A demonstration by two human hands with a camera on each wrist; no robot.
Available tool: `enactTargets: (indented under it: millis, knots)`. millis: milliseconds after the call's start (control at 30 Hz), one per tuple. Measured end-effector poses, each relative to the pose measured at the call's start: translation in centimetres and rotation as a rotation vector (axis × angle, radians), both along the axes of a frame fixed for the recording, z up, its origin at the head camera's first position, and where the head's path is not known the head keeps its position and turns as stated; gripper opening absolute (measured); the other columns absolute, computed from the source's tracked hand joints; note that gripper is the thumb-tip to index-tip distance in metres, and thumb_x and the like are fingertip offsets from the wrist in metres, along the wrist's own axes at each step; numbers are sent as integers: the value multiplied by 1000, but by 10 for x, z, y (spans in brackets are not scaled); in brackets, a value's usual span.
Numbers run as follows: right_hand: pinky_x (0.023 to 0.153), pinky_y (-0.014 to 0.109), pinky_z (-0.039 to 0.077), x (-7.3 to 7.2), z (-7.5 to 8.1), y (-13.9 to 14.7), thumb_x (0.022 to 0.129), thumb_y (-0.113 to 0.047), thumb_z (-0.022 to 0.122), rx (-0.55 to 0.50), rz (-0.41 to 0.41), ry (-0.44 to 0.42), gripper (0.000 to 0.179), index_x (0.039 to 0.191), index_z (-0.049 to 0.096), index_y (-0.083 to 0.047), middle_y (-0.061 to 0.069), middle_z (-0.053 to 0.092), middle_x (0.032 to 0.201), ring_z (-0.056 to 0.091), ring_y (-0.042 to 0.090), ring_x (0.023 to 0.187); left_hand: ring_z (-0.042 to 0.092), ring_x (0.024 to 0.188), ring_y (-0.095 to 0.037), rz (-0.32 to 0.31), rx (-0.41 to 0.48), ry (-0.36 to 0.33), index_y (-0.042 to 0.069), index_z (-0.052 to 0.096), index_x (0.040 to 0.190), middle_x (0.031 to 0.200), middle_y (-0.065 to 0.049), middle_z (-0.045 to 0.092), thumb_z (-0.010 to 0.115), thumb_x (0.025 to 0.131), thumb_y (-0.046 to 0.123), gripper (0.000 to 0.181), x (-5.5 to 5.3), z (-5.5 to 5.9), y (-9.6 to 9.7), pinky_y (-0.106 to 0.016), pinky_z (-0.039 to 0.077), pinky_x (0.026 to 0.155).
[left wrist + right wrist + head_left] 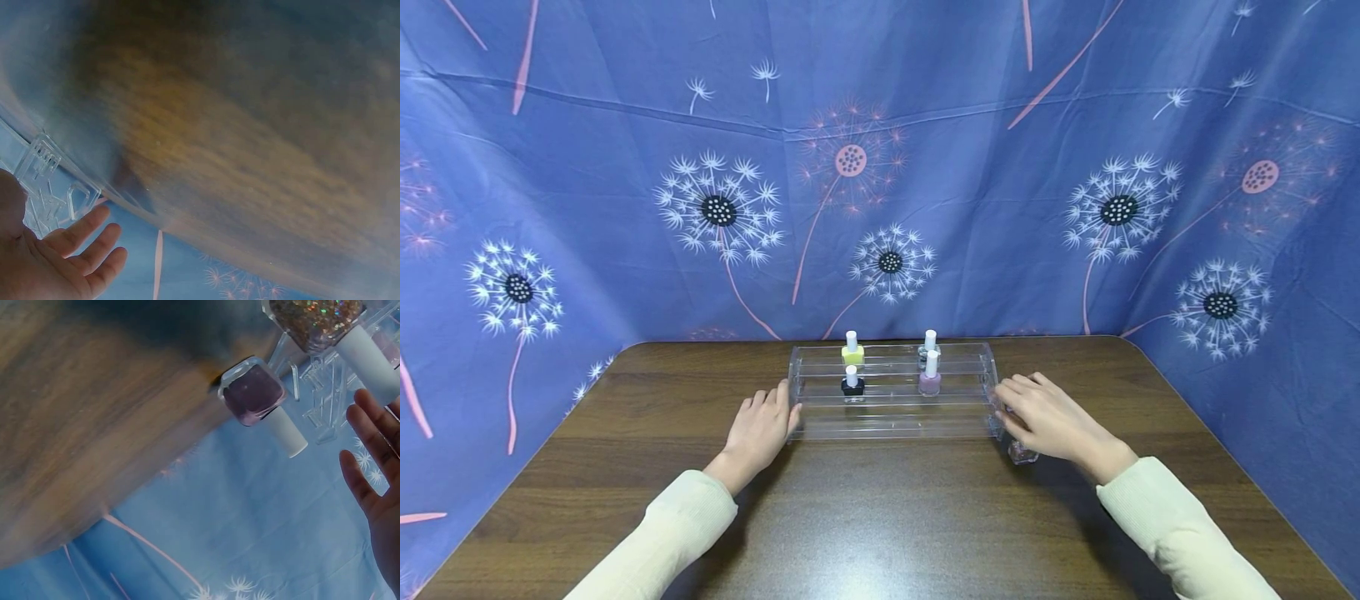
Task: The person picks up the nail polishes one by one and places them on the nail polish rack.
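Observation:
A clear tiered display rack (887,432) stands toward the back of the table. My left hand (762,423) rests at its left end, thumb against the end panel and the other fingers loosely extended. At the opposite end, my right hand (1051,414) has its fingertips right by the side panel. On the tiers stand a yellow nail polish (853,355), a black one (852,387), a lilac one (929,383) and a greyish one (922,357), all white-capped. Beside the right hand is a glitter nail polish (315,320); a mauve nail polish (253,392) stands close by, hidden in the head view.
The brown wooden table (865,508) has rounded back corners. Behind and around it hangs a blue cloth (970,200) with dandelion prints. The lower front tier of the rack bears no bottles.

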State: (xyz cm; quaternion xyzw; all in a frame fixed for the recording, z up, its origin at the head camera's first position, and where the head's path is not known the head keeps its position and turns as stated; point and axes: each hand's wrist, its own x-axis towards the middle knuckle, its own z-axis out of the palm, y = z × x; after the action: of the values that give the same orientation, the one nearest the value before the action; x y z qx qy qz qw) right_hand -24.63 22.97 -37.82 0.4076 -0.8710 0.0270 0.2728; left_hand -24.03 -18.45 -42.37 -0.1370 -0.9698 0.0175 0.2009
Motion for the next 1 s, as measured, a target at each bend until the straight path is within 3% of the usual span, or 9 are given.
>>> enactTargets:
  millis: [333, 567, 1000]
  knots:
    - [71, 35, 41, 5, -5, 9, 75, -16, 63, -29, 11, 6, 11, 85, 58, -14, -3, 59, 78, 58, 15, 77, 59, 87, -34, -4, -1, 1, -7, 41, 122, 90, -16, 63, 46, 94, 30, 47, 0, 0, 0, -45, 48, 76]
    - [64, 31, 37, 9, -7, 15, 73, -16, 64, -24, 11, 19, 13, 82, 56, -14, -6, 54, 76, 51, 10, 70, 59, 87, -33, -2, -5, -10, -6, 40, 122, 90, -16, 63, 45, 94, 31, 47, 0, 0, -1, -45, 49, 75]
    - [68, 31, 40, 17, -12, 23, 73, -18, 65, -34, -20, -28, 16, 87, 59, -16, -8, 60, 84, 54, 9, 76, 59, 87, -33, -4, -5, 0, -6, 41, 123, 91, -17, 64, 47, 94, 30, 47, 0, 0, 0, -45, 49, 76]
